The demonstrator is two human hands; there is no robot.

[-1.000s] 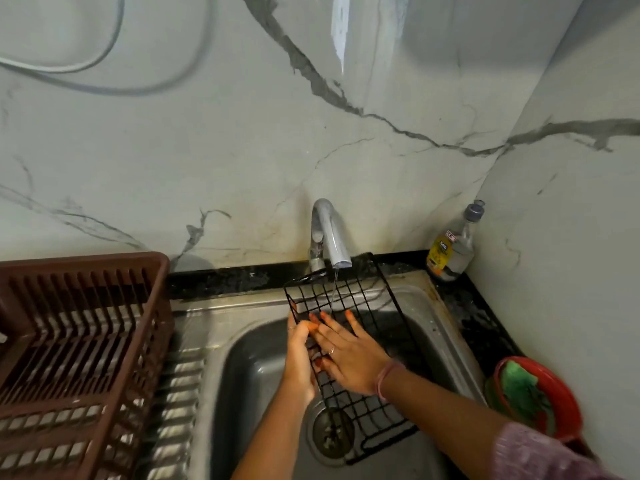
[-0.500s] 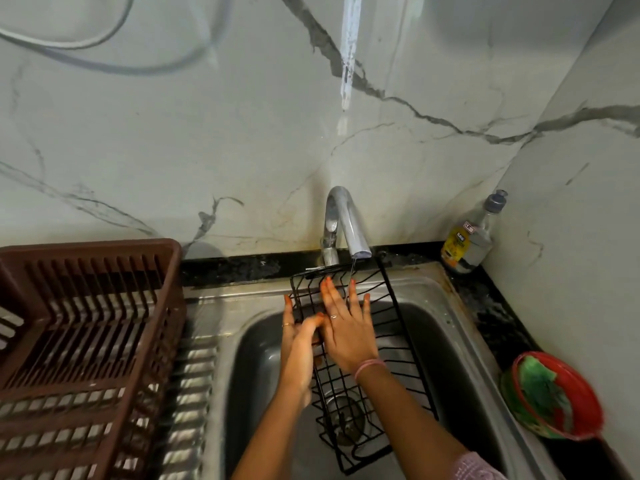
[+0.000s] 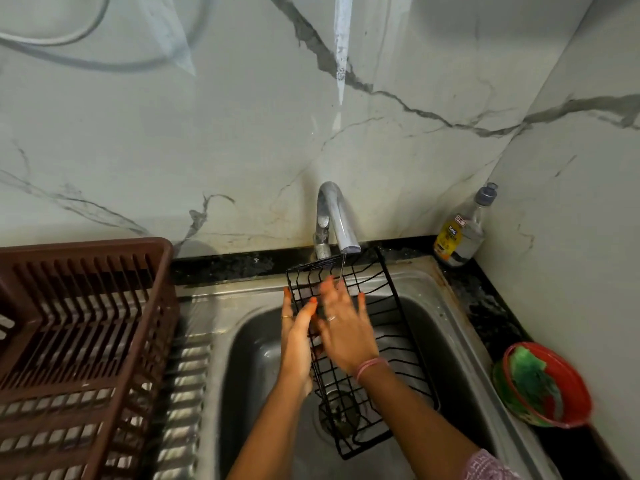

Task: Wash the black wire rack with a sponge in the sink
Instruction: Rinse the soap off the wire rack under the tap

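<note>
- Head view: the black wire rack (image 3: 360, 344) leans in the sink (image 3: 460, 341), its top under the faucet (image 3: 337, 220).
- Left hand (image 3: 296, 341) grips the rack's left edge; right hand (image 3: 344, 327) lies flat, fingers spread, on the wires.
- Step looks like rinsing by hand; next needs the sponge, perhaps in the red bowl (image 3: 543, 386) right of the faucet.

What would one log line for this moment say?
left hand grips wire rack | right hand rubs it | faucet running | no sponge

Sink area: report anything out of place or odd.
The task calls for a sponge, yet neither hand holds one: the right hand rubs the black wire rack bare, while the green sponge lies in the red bowl.
</note>
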